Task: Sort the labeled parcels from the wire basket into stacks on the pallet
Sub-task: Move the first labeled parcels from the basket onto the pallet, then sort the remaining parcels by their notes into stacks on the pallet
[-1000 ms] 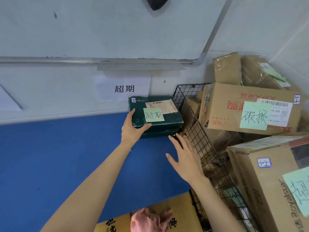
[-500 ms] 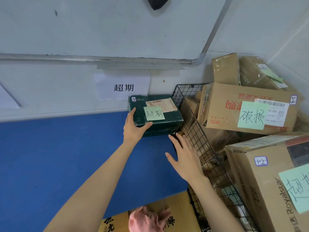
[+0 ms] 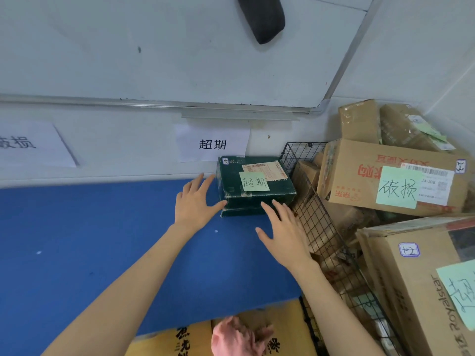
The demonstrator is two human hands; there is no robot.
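Currently, placement appears complete: the right hand [image 3: 282,235] and left hand [image 3: 195,204] are spread, fingers released, at the dark green cardboard parcel [image 3: 246,204]. It rests on the blue pallet surface [image 3: 102,240] beneath the white wall sign [image 3: 213,143]. Next, reach right into the black wire basket [image 3: 316,222].

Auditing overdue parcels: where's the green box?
Head view, centre: the green box sits on the blue pallet, below the 超期 sign, left of the wire basket.

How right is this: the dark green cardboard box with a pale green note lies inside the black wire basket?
Wrong: the head view shows the dark green cardboard box with a pale green note lying beside the black wire basket.
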